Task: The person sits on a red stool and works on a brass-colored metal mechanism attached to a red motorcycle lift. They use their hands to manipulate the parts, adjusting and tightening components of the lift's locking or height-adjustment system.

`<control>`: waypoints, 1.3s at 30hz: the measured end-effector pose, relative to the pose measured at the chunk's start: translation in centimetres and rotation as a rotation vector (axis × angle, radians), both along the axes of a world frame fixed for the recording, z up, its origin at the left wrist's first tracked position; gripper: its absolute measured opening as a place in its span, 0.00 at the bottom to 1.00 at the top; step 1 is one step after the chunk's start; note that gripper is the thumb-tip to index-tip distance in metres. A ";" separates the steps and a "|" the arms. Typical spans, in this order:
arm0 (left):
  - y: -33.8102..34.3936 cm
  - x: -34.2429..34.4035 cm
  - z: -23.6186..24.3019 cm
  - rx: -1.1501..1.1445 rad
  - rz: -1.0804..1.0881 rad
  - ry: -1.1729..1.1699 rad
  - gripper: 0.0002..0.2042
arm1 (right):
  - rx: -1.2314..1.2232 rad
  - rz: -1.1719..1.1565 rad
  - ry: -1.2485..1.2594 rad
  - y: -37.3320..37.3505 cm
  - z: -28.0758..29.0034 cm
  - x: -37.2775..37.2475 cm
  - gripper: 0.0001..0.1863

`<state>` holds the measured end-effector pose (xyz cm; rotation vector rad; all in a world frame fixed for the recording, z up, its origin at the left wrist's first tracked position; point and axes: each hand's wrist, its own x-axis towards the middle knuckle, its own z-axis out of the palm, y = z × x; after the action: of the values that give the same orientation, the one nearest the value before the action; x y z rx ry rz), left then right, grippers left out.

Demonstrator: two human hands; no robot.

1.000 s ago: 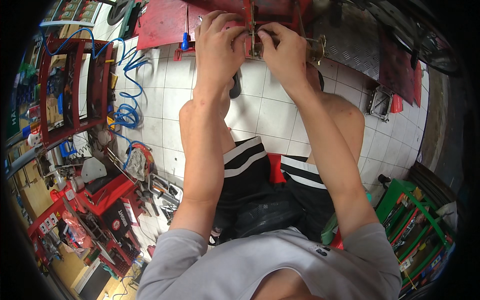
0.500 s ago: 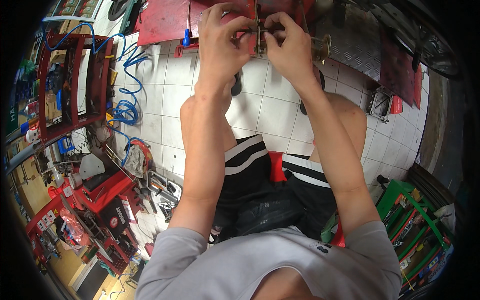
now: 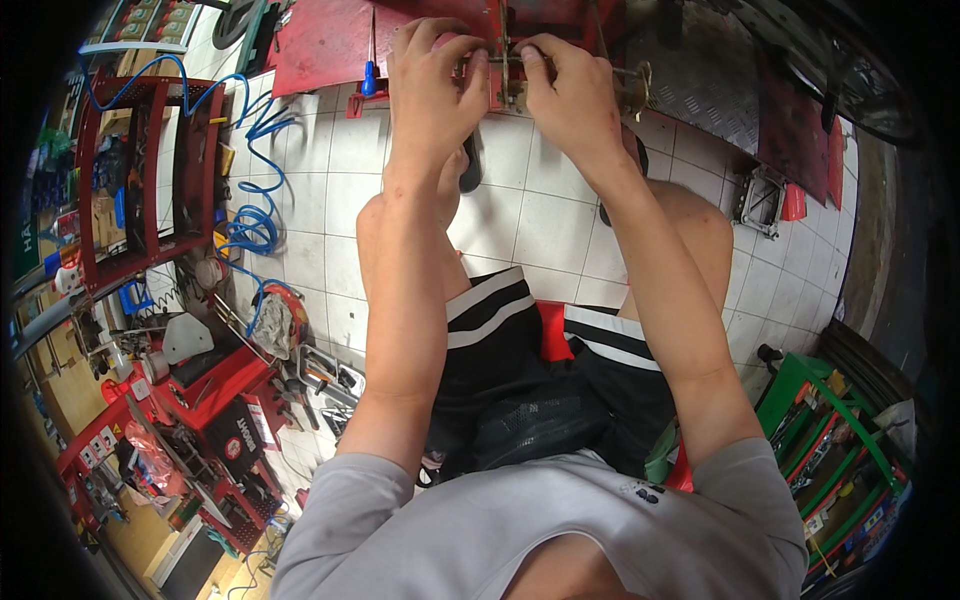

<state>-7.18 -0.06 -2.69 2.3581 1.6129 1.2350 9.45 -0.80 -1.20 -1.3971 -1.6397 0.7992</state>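
Observation:
Both my hands are raised at the far edge of the view, on either side of an upright, brownish metal part (image 3: pixel 506 62). My left hand (image 3: pixel 430 90) is closed, thumb and fingers bent together just left of that part. What it pinches is hidden. On the other side my right hand (image 3: pixel 574 98) is also closed, its curled fingers near the part; their grip is too small to make out. A worn, yellowish metal piece (image 3: pixel 637 90) sticks out beyond my right hand. Left of my left hand, a screwdriver with a blue handle (image 3: pixel 369 78) stands at the edge of a red platform (image 3: pixel 318 50).
A grey tread plate (image 3: pixel 700 95) lies to the right of the hands. Coiled blue air hose (image 3: pixel 250 225) and a red shelf rack (image 3: pixel 150 180) stand at left, above a red tool cart (image 3: pixel 215 380). A green tool rack (image 3: pixel 820 430) is at lower right, on white tiles (image 3: pixel 540 235).
My hands have drawn slightly apart, the left one to the left, and both sit a little lower in view. The upright metal part shows more between them.

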 end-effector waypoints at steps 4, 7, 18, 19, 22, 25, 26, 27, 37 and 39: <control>-0.2 0.3 0.5 0.050 -0.026 -0.077 0.11 | 0.087 -0.007 -0.032 0.3 -0.8 0.0 0.11; -0.4 0.5 0.8 0.012 0.022 -0.130 0.09 | 0.067 0.002 0.008 0.3 -1.1 0.1 0.11; -0.2 0.3 0.8 -0.045 0.030 -0.211 0.09 | -0.038 0.000 -0.004 0.4 -0.6 0.2 0.09; -0.3 0.3 0.9 -0.084 0.056 -0.246 0.10 | -0.046 -0.010 -0.011 0.4 -0.4 0.3 0.09; 0.0 -1.4 0.8 -0.753 0.104 -0.422 0.17 | 0.063 -0.032 -0.083 0.7 -1.5 0.3 0.11; 0.1 -1.9 -0.2 -0.676 0.056 -0.591 0.22 | 0.125 0.019 0.040 1.1 -1.7 0.2 0.11; 0.2 -2.3 -0.5 -0.628 0.037 -0.658 0.22 | 0.093 0.041 0.012 1.0 -1.5 0.3 0.12; 0.1 -2.0 -0.2 -0.631 0.030 -0.732 0.20 | 0.057 0.058 -0.022 0.8 -0.6 0.5 0.13; -0.3 -1.9 1.4 -0.556 -0.169 -0.854 0.19 | 0.212 0.030 0.070 -1.1 1.8 2.4 0.09; -0.1 -2.6 1.4 -0.547 -0.108 -0.851 0.19 | 0.308 -0.052 0.171 -0.8 2.1 3.0 0.07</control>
<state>-9.74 -0.17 -1.32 1.2976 1.2680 1.2869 12.50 -1.57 0.88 -1.1185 -1.5146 0.5895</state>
